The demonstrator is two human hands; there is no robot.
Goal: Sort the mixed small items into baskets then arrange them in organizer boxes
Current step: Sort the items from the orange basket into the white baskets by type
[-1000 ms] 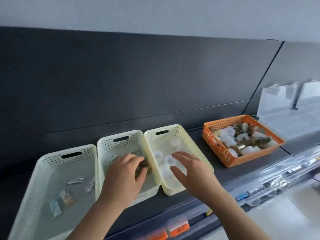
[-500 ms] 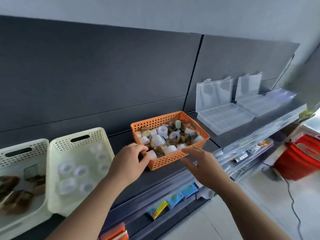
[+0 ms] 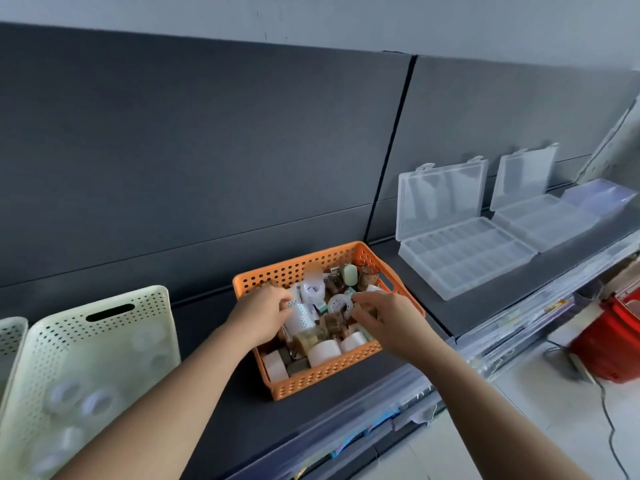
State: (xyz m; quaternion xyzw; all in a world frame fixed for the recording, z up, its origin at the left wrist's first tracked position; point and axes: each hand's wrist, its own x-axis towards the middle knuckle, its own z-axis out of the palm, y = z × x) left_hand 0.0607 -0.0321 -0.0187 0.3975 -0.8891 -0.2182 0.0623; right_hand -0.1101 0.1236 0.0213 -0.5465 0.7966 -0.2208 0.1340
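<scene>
The orange basket [image 3: 325,379] of mixed small items stands on the dark shelf [image 3: 214,410]. Both hands are inside it: the left hand [image 3: 261,311] curls over a white dotted roll [image 3: 300,318], and the right hand [image 3: 388,318] has bent fingers; whether either grips something is unclear. A cream basket [image 3: 100,344] is left, clear organizer boxes [image 3: 460,251] right.

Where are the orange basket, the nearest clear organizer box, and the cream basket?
orange basket [image 3: 322,382], head view, front wall.
clear organizer box [image 3: 464,252], head view, compartment tray.
cream basket [image 3: 138,306], head view, perforated back wall.
</scene>
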